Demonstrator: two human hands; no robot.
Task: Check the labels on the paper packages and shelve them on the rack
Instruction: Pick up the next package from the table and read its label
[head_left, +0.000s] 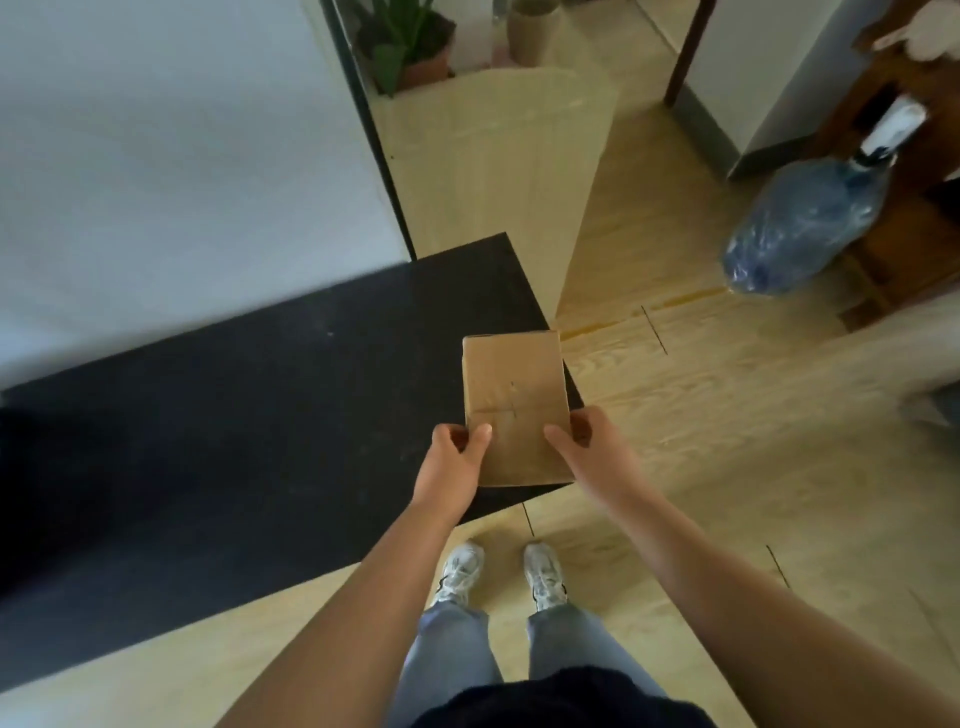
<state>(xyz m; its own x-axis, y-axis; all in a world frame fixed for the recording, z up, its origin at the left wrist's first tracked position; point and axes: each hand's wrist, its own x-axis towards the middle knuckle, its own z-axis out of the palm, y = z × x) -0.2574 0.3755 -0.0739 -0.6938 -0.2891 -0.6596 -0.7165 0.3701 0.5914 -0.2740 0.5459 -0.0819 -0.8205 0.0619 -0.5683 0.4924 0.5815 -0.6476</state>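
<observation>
A flat brown paper package (514, 400) is held out in front of me at waist height, its long side pointing away. My left hand (454, 457) grips its near left edge, thumb on top. My right hand (587, 441) grips the near right edge the same way. The top face shows faint folds and a small dark mark; no readable label is visible. The package hovers over the right corner of a black surface (234, 441). No rack is in view.
A white wall (156, 156) stands to the left, with a tall mirror (493, 156) leaning beyond the black surface. A blue water jug (810, 223) lies at the right by wooden furniture (914, 218). A potted plant (410, 47) shows far off. My feet stand on pale wood flooring (727, 441).
</observation>
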